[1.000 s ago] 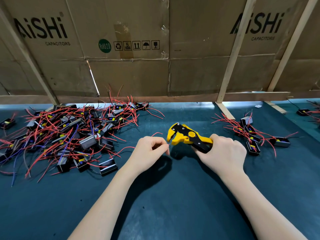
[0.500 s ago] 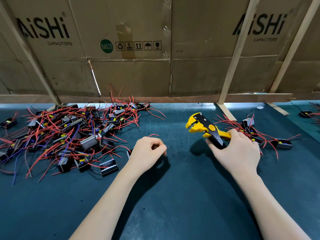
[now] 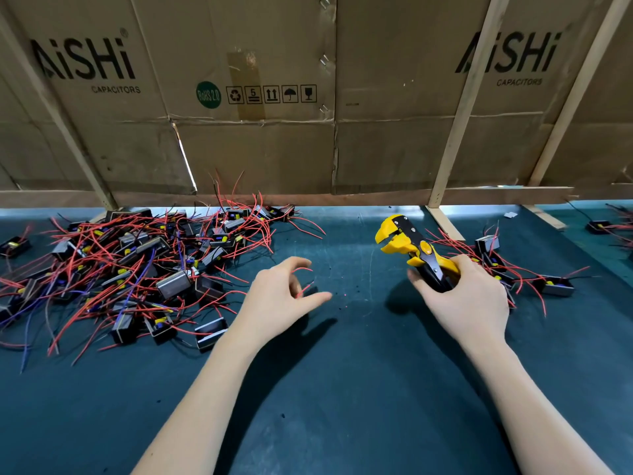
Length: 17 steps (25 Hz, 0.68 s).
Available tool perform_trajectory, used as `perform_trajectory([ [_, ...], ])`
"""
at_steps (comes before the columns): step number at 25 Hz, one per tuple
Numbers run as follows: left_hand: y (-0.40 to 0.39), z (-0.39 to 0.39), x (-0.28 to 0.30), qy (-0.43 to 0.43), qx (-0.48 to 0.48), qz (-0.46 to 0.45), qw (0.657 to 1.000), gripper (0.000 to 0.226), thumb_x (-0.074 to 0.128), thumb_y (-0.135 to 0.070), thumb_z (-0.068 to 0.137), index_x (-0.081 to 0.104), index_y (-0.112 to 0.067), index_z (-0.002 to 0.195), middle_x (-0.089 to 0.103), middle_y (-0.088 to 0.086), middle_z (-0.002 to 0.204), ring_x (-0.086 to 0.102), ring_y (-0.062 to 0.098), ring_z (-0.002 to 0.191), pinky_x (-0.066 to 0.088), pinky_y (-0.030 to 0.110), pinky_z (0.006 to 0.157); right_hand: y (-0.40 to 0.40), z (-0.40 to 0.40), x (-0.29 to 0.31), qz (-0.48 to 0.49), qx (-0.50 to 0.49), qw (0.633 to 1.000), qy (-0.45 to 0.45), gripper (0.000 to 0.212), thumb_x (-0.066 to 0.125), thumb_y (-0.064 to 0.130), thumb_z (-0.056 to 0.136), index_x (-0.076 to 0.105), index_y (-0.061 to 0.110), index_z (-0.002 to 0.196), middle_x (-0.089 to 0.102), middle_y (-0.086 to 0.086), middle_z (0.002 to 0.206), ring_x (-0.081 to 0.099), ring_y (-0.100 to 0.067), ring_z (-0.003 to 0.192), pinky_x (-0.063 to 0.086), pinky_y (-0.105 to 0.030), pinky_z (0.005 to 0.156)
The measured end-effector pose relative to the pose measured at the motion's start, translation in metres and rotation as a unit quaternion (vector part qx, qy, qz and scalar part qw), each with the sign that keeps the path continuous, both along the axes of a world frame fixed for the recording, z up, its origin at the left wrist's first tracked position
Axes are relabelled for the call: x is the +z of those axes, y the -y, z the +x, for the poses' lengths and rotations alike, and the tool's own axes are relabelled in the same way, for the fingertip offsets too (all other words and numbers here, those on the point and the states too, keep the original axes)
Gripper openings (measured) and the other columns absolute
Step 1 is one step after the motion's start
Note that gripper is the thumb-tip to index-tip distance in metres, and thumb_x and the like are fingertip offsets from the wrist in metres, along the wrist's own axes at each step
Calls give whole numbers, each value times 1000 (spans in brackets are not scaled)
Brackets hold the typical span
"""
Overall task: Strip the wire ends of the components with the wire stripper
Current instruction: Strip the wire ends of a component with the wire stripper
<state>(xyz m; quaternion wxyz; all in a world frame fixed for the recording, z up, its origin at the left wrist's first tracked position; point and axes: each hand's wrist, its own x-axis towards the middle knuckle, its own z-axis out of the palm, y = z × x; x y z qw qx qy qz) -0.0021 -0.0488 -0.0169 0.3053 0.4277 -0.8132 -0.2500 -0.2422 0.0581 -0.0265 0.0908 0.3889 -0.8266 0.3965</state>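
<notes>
My right hand (image 3: pixel 471 298) grips the handles of the yellow and black wire stripper (image 3: pixel 406 243). Its jaws point up and to the left, above the mat. My left hand (image 3: pixel 279 298) hovers at the mat's middle with thumb and fingers spread apart. Thin red wire ends (image 3: pixel 305 289) show between them; no finger plainly pinches them. Whatever component they belong to is hidden under the hand. A big pile of black components with red and blue wires (image 3: pixel 137 269) lies to the left. A smaller group of components (image 3: pixel 551 284) lies behind my right hand.
The dark green mat (image 3: pixel 342 389) covers the bench. A cardboard wall with wooden battens (image 3: pixel 455 132) closes the back. More components (image 3: pixel 599 228) lie at the far right, and one lone component (image 3: pixel 13 246) at the far left.
My right hand carried the stripper away from my left hand, to the right and back toward the small group. My left hand's pinch on the wire has opened.
</notes>
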Motion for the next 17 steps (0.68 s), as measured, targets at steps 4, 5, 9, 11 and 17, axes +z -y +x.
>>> perform_trajectory([
  [4, 15, 21, 10, 124, 43, -72, 989, 30, 68, -45, 87, 70, -22, 67, 58, -8, 60, 53, 16, 68, 43, 33, 67, -1, -4, 8, -74, 13, 994, 81, 42, 72, 62, 73, 56, 23, 75, 60, 11, 71, 56, -19, 73, 41, -33, 68],
  [5, 16, 22, 11, 102, 59, -60, 991, 40, 61, -47, 91, 70, -21, 61, 52, -8, 51, 49, 12, 57, 39, 32, 62, -1, -6, 10, -91, 19, 990, 107, 40, 73, 60, 74, 56, 24, 75, 59, 12, 69, 55, -15, 71, 39, -32, 66],
  [9, 5, 11, 14, -77, 14, -87, 993, 37, 54, -32, 98, 72, -18, 69, 59, -10, 48, 57, 2, 51, 45, 30, 64, -1, -15, 14, -121, 42, 974, 185, 44, 72, 60, 77, 57, 19, 71, 50, 9, 57, 50, 1, 61, 38, -22, 63],
  [11, -10, -7, 14, -149, -86, -90, 981, 18, 58, -22, 97, 74, -18, 103, 75, -5, 85, 67, -2, 80, 50, 24, 80, -2, -19, 16, -144, 38, 966, 211, 56, 70, 66, 73, 55, 12, 71, 45, 9, 54, 46, -1, 58, 38, -27, 63],
  [17, -13, -22, -2, -45, -190, -53, 979, 58, 68, -26, 91, 45, -27, 144, 65, -8, 128, 61, -5, 110, 40, 15, 101, -5, -26, 17, -204, 32, 947, 248, 49, 69, 62, 76, 55, 15, 70, 49, 8, 61, 52, -21, 74, 39, -34, 74],
])
